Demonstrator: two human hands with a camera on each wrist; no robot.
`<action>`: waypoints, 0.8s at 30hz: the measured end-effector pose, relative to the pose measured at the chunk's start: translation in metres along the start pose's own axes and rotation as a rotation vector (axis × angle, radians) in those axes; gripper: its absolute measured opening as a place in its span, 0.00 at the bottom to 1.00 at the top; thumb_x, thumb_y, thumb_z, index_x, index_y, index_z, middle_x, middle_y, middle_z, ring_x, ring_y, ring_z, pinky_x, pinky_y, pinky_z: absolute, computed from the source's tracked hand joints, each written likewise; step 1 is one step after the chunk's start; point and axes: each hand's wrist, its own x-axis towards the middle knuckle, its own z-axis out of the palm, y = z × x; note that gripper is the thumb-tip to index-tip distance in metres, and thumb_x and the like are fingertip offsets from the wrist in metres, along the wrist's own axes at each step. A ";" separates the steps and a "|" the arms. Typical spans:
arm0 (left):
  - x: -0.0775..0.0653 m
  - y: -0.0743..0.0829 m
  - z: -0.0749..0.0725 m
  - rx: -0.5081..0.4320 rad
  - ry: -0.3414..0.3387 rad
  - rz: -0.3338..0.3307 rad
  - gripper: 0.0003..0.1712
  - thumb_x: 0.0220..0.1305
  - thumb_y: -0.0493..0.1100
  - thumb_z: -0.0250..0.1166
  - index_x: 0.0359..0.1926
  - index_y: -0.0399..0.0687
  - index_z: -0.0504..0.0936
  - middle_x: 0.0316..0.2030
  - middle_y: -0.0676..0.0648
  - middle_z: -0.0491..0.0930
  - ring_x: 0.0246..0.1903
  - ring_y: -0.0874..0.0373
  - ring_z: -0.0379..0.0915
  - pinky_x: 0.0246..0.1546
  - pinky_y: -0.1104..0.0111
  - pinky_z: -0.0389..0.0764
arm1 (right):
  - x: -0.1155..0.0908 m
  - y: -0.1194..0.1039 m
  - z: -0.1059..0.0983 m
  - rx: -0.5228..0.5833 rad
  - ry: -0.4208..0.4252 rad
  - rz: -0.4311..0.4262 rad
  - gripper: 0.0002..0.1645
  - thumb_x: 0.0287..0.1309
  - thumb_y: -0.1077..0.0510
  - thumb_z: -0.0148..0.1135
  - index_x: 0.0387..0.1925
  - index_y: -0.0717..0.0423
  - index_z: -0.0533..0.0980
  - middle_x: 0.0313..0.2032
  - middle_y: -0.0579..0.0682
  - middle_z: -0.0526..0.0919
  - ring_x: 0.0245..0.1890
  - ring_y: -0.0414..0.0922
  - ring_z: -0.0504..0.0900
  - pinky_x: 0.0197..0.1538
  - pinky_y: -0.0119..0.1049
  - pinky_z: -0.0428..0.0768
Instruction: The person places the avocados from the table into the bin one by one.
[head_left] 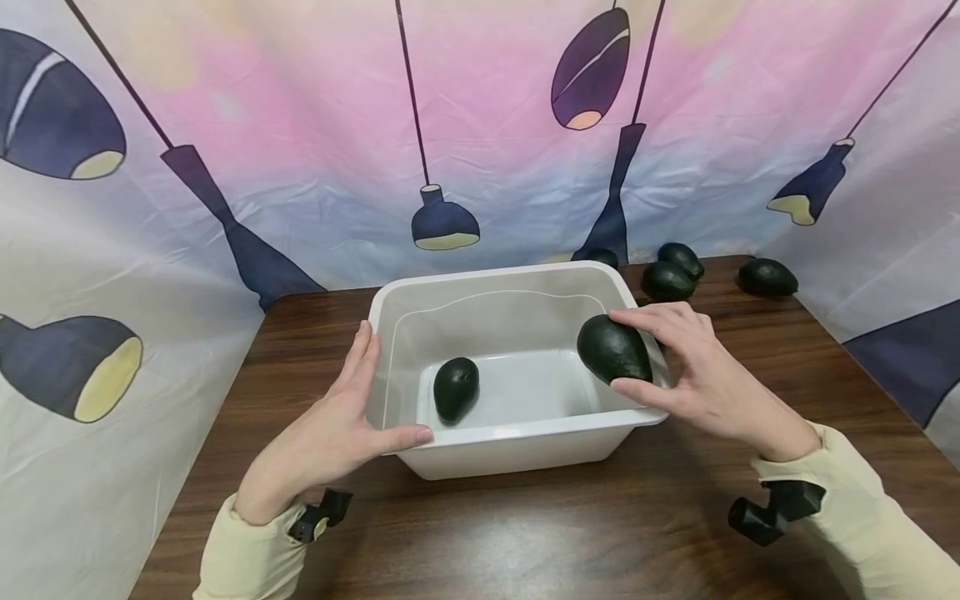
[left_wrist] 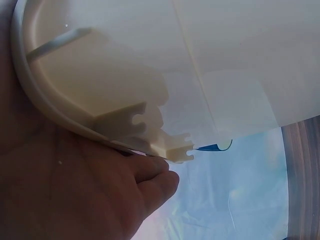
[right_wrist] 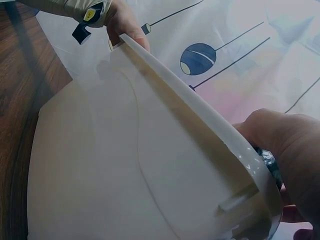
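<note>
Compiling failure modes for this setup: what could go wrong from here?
1. The right hand holds an avocado between thumb and fingers, over the bin's right side; the smooth-looking skin might slip and let it drop.
2. If it drops, it could roll into the avocado already inside and perhaps bruise both.
3. The far-right avocado sits at the table's back right corner; a nudge might roll it off.
</note>
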 end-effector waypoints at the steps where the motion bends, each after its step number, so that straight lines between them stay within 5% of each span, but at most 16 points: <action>1: 0.000 0.000 0.000 0.000 0.000 0.001 0.74 0.48 0.76 0.65 0.75 0.56 0.23 0.73 0.57 0.17 0.71 0.40 0.45 0.61 0.46 0.64 | 0.000 0.000 0.000 -0.002 -0.001 0.000 0.47 0.42 0.55 0.80 0.66 0.44 0.70 0.57 0.42 0.75 0.58 0.41 0.64 0.50 0.47 0.56; 19: 0.000 0.001 0.000 0.000 0.002 0.002 0.73 0.49 0.75 0.65 0.75 0.55 0.24 0.73 0.57 0.17 0.70 0.39 0.48 0.61 0.46 0.65 | 0.001 0.000 0.005 -0.002 -0.030 0.001 0.42 0.44 0.53 0.78 0.64 0.42 0.72 0.58 0.40 0.74 0.60 0.42 0.63 0.53 0.50 0.54; 24: -0.001 0.001 0.000 -0.001 -0.001 0.003 0.73 0.49 0.75 0.65 0.75 0.54 0.24 0.73 0.56 0.17 0.71 0.40 0.45 0.61 0.46 0.63 | 0.002 -0.001 0.003 0.007 0.001 -0.035 0.35 0.47 0.59 0.76 0.60 0.44 0.76 0.56 0.41 0.77 0.58 0.42 0.65 0.51 0.48 0.55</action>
